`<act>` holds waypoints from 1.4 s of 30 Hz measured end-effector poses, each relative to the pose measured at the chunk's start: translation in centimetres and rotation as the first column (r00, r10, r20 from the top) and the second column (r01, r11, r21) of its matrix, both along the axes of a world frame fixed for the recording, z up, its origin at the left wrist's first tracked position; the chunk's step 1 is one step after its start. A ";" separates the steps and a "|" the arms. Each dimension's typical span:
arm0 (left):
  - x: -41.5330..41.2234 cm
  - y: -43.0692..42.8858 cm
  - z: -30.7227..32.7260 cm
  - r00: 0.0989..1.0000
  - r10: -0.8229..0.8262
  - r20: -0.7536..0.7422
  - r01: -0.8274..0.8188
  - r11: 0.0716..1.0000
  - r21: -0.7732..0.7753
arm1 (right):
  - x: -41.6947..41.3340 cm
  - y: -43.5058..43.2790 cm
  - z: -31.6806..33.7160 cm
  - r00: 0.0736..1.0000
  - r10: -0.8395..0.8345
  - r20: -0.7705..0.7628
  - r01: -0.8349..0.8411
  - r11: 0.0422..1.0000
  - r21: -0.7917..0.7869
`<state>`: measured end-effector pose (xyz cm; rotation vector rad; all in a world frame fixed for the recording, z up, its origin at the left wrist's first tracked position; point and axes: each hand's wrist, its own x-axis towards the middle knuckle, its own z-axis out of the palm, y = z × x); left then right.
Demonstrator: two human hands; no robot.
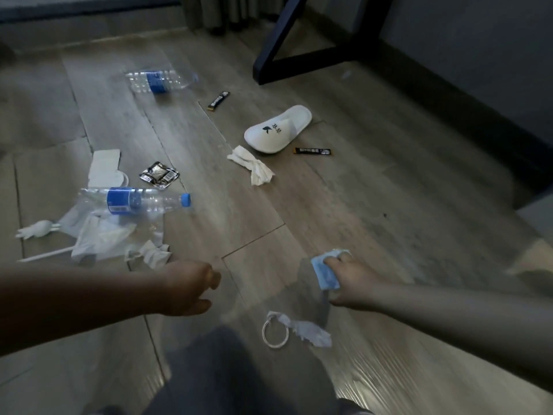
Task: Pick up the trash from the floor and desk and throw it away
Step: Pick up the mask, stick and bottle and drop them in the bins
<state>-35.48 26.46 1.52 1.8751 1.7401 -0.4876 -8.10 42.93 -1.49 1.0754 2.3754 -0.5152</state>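
While the person leaned over the wooden floor (374, 190), the right hand (347, 280) held a crumpled blue face mask (324, 274). Its fingers (339, 259) were curled round the mask, most likely so it could be carried to a bin, though no bin was in view. The left hand (191, 289) hovered low beside the litter with its fingers (214, 280) curled inward. Blur hid whether they pinched anything. If empty, that hand seemed best placed to take the nearest tissue wad (152, 254). The rest lay scattered flat on the boards as if dropped. I counted two clear plastic bottles on their sides, the far bottle (161, 80) and the near bottle (134, 200) with its blue cap. There were two dark stick sachets, the upper sachet (218, 100) and the lower sachet (312, 151). There was one silver foil packet (159, 175) and one white slipper (278, 128), which may not be trash at all. Including the nearest wad there were three tissue wads, a second (253, 166) just beside the slipper and a third (308, 329) touching a white ring (275, 332). A white card (103, 167) and clear wrappers (101, 238) lay by the near bottle. Only the table leg (299, 49) showed, so anything on the table top went uncounted.
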 end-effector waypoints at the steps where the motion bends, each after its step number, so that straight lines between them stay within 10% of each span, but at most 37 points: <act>1: 0.0 -0.2 0.1 1.000 0.015 0.009 -0.015 1.000 -0.001 | 0.5 -0.2 0.1 1.000 -0.020 0.006 0.020 1.000 -0.017; 18: -0.8 0.2 -1.7 0.999 0.047 -0.007 -0.047 0.999 0.011 | 0.2 2.7 -0.1 0.998 -0.059 -0.027 0.058 0.998 -0.030; 31: -2.1 1.2 -3.5 0.997 0.076 0.022 -0.076 0.997 -0.005 | -1.3 3.7 -3.3 0.952 0.289 0.105 -0.301 0.945 0.130; 42: -3.4 1.6 -4.2 0.999 0.049 0.002 -0.049 0.999 -0.013 | -2.8 2.0 -1.5 0.980 0.139 -0.142 -0.135 0.990 0.035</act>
